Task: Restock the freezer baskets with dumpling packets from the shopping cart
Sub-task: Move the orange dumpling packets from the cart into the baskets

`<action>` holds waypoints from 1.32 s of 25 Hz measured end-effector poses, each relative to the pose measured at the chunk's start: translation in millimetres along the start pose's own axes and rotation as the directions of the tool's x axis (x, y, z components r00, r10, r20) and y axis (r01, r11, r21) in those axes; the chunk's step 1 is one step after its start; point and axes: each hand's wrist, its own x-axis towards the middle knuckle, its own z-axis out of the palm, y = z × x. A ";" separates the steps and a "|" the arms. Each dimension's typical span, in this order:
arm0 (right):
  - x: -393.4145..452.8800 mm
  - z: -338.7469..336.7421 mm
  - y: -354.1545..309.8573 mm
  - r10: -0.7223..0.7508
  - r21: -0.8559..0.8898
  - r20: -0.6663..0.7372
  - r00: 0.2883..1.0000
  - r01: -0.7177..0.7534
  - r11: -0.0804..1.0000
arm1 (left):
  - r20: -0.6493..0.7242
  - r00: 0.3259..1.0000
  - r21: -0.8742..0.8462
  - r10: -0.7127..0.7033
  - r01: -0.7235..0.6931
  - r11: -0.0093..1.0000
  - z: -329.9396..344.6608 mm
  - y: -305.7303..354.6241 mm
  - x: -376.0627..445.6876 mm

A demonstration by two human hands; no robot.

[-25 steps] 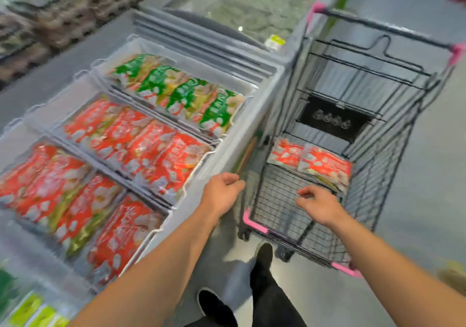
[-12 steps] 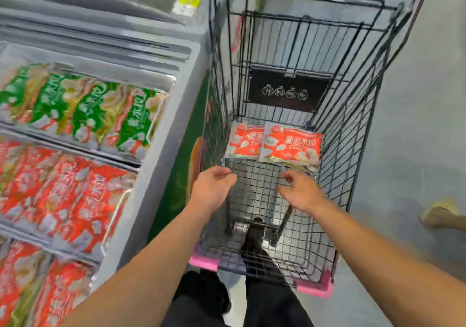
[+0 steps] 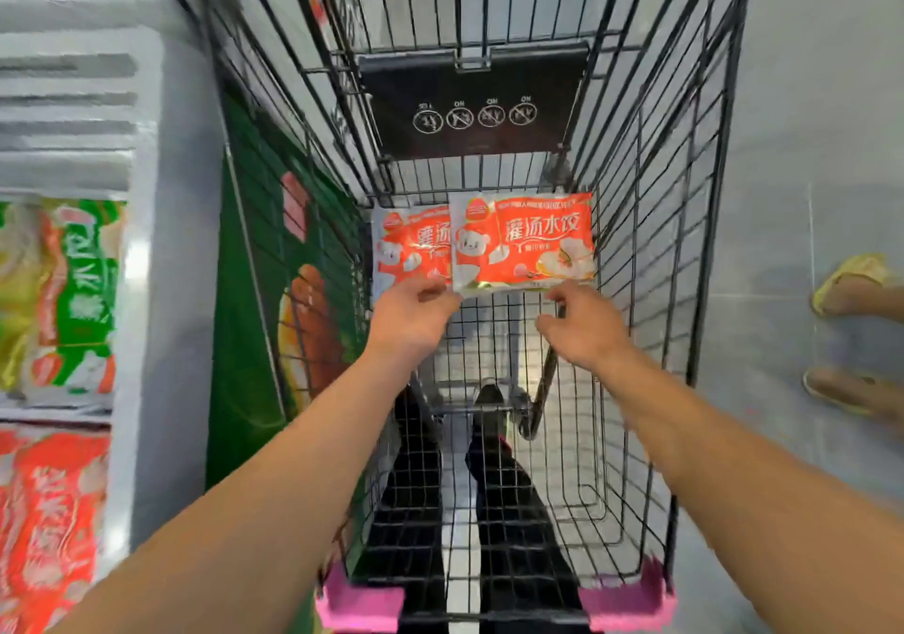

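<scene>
Head view: two red packets (image 3: 523, 242) lie at the cart's (image 3: 650, 222) far end, 12 o'clock. Left hand (image 3: 408, 322) and right hand (image 3: 582, 327), fingers curled, touch the packets' near edges; grip cannot be told. Freezer (image 3: 142, 291) at 9 o'clock.

Cart (image 3: 650, 222) top is standing open, giving both hands vertical access w/ bare wire floor lying between hands and near end. Wire side walls are closing off left/right, and black flap panel (image 3: 472, 100) is blocking the far end behind two packets (image 3: 523, 242).
</scene>
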 end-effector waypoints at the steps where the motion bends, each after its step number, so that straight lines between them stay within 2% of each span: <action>1: 13.7 6.3 1.3 0.009 0.025 -0.018 1.000 -0.008 1.000 | 0.008 1.000 0.015 -0.007 0.007 1.000 6.0 1.0 18.1; 4: 54.3 23.2 3.7 0.059 0.138 -0.085 0.995 -0.047 0.989 | -0.005 0.998 0.079 -0.056 0.056 0.995 22.1 -6.5 73.0; 7: 87.6 38.0 14.8 0.101 0.144 -0.144 0.984 -0.080 0.986 | 0.011 0.995 0.108 -0.100 0.098 0.989 41.3 -13.3 116.1; 11: 117.5 57.9 23.9 0.136 0.127 -0.271 0.953 -0.104 0.986 | 0.003 0.960 -0.067 -0.281 0.280 0.958 65.5 -23.7 171.4; 14: 133.0 66.3 29.3 0.115 0.103 -0.336 0.935 -0.085 0.991 | -0.002 0.949 -0.061 -0.316 0.315 0.947 75.3 -49.6 213.7; 18: 141.7 68.6 36.2 0.109 0.061 -0.353 0.929 -0.093 0.994 | -0.014 0.966 0.073 -0.259 0.260 0.963 68.8 -42.8 211.1; 23: 139.6 67.8 21.8 0.107 0.085 -0.314 0.944 -0.084 0.993 | 0.021 0.971 0.139 -0.237 0.232 0.963 66.8 -45.8 211.1; 25: 138.1 67.5 22.3 0.097 0.094 -0.341 0.935 -0.069 0.993 | 0.001 0.980 0.192 -0.199 0.195 0.962 64.7 -48.9 210.1; 27: 139.0 63.0 25.6 0.100 0.087 -0.380 0.920 -0.072 0.994 | -0.070 0.985 0.268 -0.156 0.169 0.948 54.9 -53.2 203.7; 29: 141.9 58.0 26.0 0.147 0.106 -0.362 0.920 -0.116 0.988 | -0.183 0.976 0.348 -0.122 0.180 0.920 39.4 -60.7 195.9; 31: 149.5 54.9 21.8 0.191 0.224 -0.312 0.931 -0.123 0.967 | -0.281 0.956 0.373 -0.079 0.185 0.909 26.2 -68.5 198.1; 33: 161.5 47.7 12.8 0.268 0.410 -0.224 0.937 -0.159 0.898 | -0.331 0.936 0.263 -0.118 0.212 0.941 20.2 -70.6 208.9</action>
